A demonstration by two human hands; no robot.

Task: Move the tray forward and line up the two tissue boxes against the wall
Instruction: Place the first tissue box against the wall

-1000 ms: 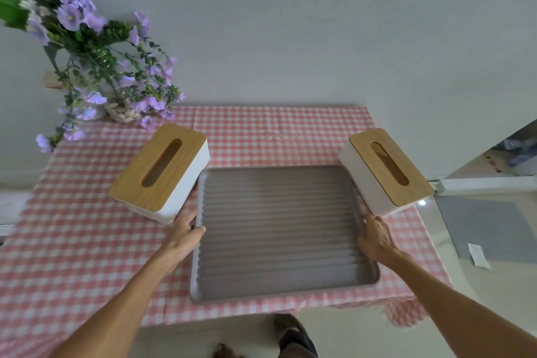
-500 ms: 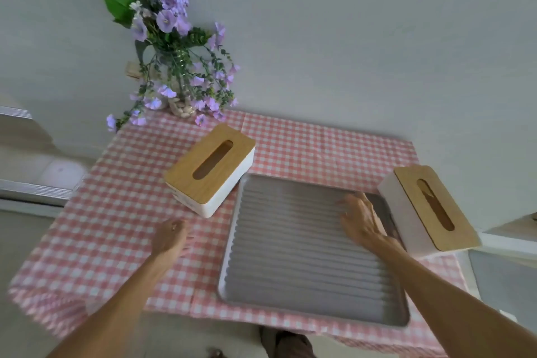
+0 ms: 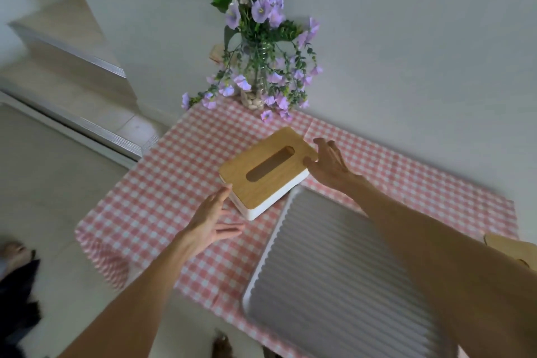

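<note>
Head view showed your left hand (image 3: 213, 219) and right hand (image 3: 328, 164), both spread and holding nothing, bracketing the tissue box (image 3: 266, 171) beside the tray (image 3: 273, 244); closing on it and sliding wallward looked next.

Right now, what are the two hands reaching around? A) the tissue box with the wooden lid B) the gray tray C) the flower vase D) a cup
A: the left hand and the right hand are open at opposite ends of the tissue box, away from the tray and the vase.
</note>
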